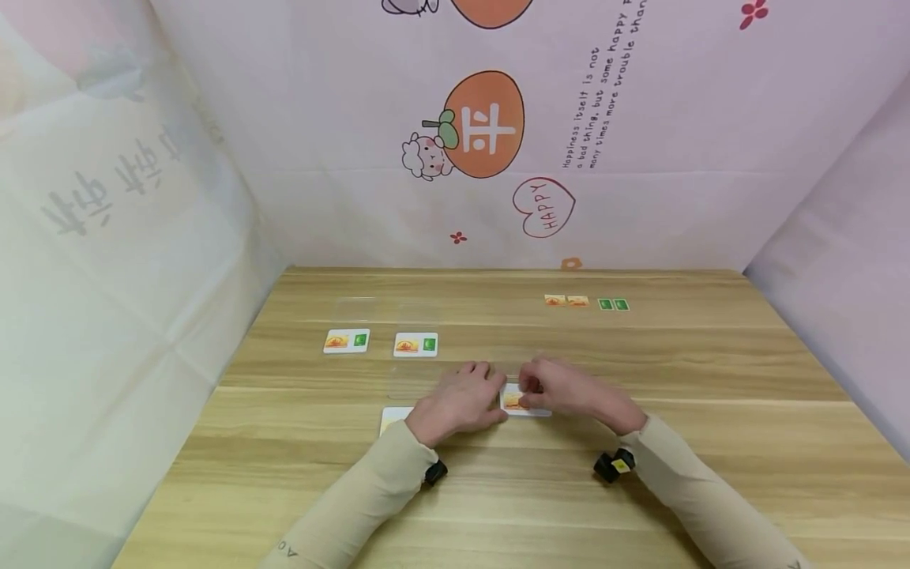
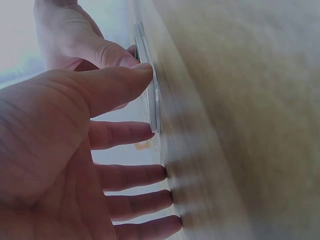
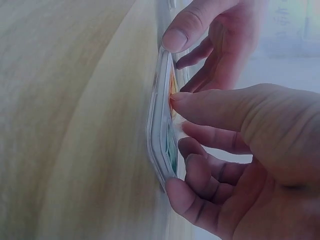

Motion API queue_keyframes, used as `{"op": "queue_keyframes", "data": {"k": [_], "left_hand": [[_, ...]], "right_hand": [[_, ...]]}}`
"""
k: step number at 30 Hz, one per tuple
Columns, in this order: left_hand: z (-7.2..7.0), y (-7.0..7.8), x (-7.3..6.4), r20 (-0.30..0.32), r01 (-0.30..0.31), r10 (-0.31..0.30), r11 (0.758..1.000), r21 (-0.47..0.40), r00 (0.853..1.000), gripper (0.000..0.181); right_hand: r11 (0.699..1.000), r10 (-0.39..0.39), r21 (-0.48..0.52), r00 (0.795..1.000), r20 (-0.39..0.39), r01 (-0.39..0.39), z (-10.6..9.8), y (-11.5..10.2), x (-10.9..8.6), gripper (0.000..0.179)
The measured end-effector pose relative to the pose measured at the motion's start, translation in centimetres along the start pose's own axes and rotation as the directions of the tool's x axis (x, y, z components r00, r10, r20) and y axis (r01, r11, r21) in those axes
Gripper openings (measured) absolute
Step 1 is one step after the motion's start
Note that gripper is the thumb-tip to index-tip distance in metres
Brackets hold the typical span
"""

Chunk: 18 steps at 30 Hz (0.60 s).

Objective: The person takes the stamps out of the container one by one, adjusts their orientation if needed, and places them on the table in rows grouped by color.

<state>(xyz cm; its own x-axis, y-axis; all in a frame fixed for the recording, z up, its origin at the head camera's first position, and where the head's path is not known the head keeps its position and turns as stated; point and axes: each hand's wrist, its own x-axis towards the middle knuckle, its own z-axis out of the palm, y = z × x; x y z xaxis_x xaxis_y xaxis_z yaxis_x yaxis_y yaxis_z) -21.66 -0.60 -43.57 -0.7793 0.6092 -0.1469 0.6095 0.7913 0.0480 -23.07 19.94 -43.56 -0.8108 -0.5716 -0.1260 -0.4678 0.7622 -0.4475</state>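
While the left hand (image 1: pixel 464 397) touches the left end of the white card (image 1: pixel 524 412) with nearly straight fingers, the right hand (image 1: pixel 563 387) grips it with curled ones, thumb on its orange picture (image 1: pixel 513 401). The card lies between the fingertips, its long axis running hand to hand, neither nearer

1 red heart (image 1: pixel 543 207) marks the cloth (image 1: pixel 341 158) behind the table (image 1: pixel 519 506).

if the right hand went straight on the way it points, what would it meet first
Probably the left hand, just beyond the card that the right hand is touching, though its exact height is hard to judge.
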Motion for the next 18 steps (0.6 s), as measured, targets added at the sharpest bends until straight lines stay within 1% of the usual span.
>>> {"op": "queue_keyframes", "data": {"k": [6,11,18], "left_hand": [[-0.23,0.01,-0.11,0.013,0.009,-0.009,1.000,-0.003,1.000,0.052],[-0.13,0.03,-0.04,0.017,0.005,-0.005,1.000,0.001,1.000,0.052],[-0.04,0.13,0.07,0.018,0.004,-0.004,1.000,-0.003,1.000,0.050]], "right_hand": [[1.000,-0.008,0.030,1.000,-0.003,0.009,-0.02,-0.07,0.07,0.013],[0.999,-0.012,0.039,1.000,-0.010,0.012,0.15,-0.01,0.11,0.014],[0.999,-0.028,0.042,0.999,-0.042,0.030,0.44,0.14,0.11,0.014]]}}
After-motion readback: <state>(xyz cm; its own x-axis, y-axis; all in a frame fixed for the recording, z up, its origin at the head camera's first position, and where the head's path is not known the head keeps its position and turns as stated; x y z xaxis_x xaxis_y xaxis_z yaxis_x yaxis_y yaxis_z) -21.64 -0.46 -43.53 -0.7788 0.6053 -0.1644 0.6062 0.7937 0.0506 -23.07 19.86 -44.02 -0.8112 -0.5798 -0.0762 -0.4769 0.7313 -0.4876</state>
